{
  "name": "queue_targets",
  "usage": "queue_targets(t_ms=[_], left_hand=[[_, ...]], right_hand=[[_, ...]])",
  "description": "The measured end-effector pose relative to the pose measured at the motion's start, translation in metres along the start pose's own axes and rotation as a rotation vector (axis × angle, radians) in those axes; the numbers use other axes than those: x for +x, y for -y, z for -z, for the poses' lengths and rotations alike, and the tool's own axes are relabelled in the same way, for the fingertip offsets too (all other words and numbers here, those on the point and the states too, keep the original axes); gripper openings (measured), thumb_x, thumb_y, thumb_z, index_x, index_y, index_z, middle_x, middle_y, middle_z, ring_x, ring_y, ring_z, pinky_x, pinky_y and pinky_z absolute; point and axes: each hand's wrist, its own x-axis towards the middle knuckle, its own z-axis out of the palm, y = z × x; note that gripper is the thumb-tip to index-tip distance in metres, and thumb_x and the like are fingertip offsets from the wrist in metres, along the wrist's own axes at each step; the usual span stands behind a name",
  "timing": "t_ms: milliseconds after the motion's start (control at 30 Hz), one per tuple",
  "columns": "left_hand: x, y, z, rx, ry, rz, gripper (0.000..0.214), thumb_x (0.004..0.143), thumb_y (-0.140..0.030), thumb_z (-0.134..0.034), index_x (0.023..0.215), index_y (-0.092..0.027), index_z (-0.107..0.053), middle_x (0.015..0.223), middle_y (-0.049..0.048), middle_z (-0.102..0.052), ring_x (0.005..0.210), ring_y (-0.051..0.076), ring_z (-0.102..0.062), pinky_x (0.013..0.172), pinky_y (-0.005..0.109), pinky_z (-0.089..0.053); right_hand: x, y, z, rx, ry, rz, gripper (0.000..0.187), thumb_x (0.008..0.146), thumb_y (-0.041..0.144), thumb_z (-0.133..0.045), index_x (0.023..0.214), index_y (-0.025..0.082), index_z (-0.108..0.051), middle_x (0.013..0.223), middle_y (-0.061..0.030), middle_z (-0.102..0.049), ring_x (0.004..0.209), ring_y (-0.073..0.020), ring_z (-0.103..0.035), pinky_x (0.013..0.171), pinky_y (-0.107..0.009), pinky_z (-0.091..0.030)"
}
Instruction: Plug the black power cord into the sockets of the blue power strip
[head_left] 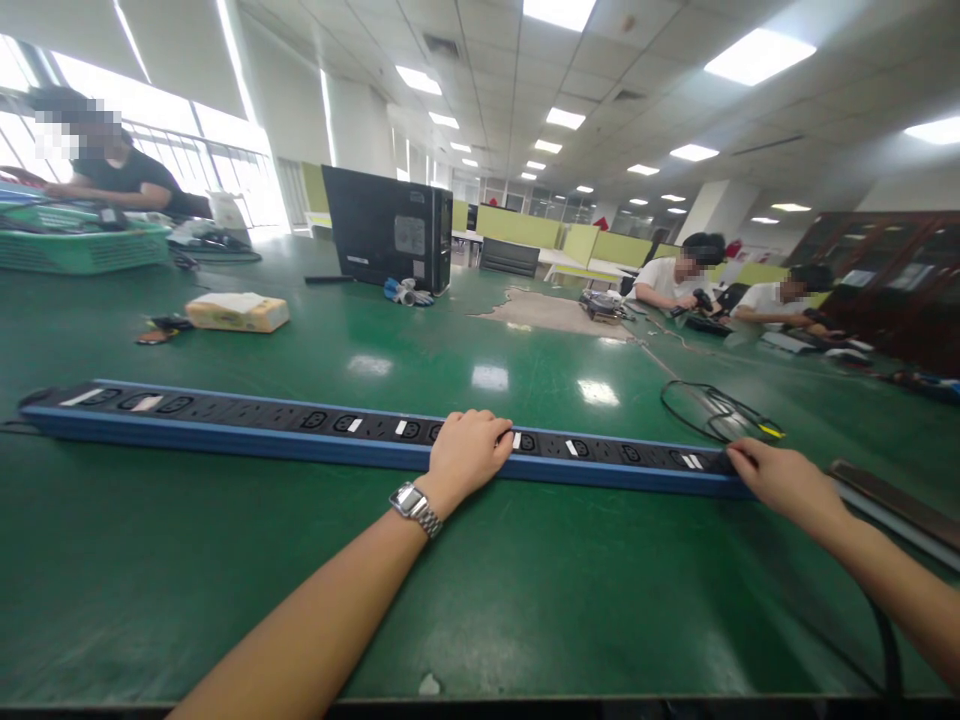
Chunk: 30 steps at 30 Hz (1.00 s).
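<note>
The left hand [466, 455] is closed over the middle of a power strip [379, 437]; to its right, the right hand [784, 482] pinches the end. Between and left of the hands runs the long, straight strip, blue-sided, its black face lined with sockets and white labels. Beneath the grip lies the green table [570, 590]; beyond it, leftward, a tissue pack [238, 315].

No lettering or numbers legible; white labels [403, 429] along the top face of the blue-edged power strip [375, 454], across mid-frame, without readable print; pale label [409, 235] on the black computer case [360, 220], upper centre, and smaller sticker [418, 269] below it, print too small to read
</note>
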Motion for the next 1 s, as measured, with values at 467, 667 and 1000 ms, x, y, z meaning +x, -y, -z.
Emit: queue_targets(t_ms=[467, 667, 1000], left_hand=[[0.001, 0.000, -0.001, -0.005, -0.013, 0.012, 0.031, 0.092, -0.036, -0.043, 0.104, -0.026, -0.069, 0.093, 0.0050, -0.069, 0.089, 0.020, -0.060, 0.079, 0.034, -0.039], [0.000, 0.001, 0.000, -0.018, -0.021, 0.007, 0.031, 0.093, -0.035, -0.042, 0.103, -0.025, -0.070, 0.092, 0.0045, -0.069, 0.089, 0.020, -0.060, 0.079, 0.034, -0.038], [0.000, 0.001, -0.003, -0.020, -0.026, 0.012, 0.031, 0.093, -0.035, -0.042, 0.103, -0.025, -0.069, 0.093, 0.0045, -0.069, 0.090, 0.020, -0.059, 0.080, 0.035, -0.037]], right_hand=[[0.004, 0.081, 0.077, 0.118, 0.098, 0.221, 0.037, 0.086, 0.039, -0.041, 0.087, 0.022, -0.073, 0.086, -0.0054, -0.072, 0.081, -0.0203, -0.064, 0.069, -0.027, -0.042], [0.007, 0.113, 0.063, 0.021, 0.088, 0.214, 0.034, 0.081, 0.037, -0.045, 0.085, 0.022, -0.074, 0.087, -0.0063, -0.073, 0.080, -0.0217, -0.064, 0.067, -0.029, -0.041], [-0.018, 0.118, 0.052, -0.146, 0.037, 0.161, 0.040, 0.090, 0.041, -0.031, 0.094, 0.024, -0.067, 0.082, -0.0091, -0.070, 0.074, -0.0230, -0.065, 0.057, -0.028, -0.037]])
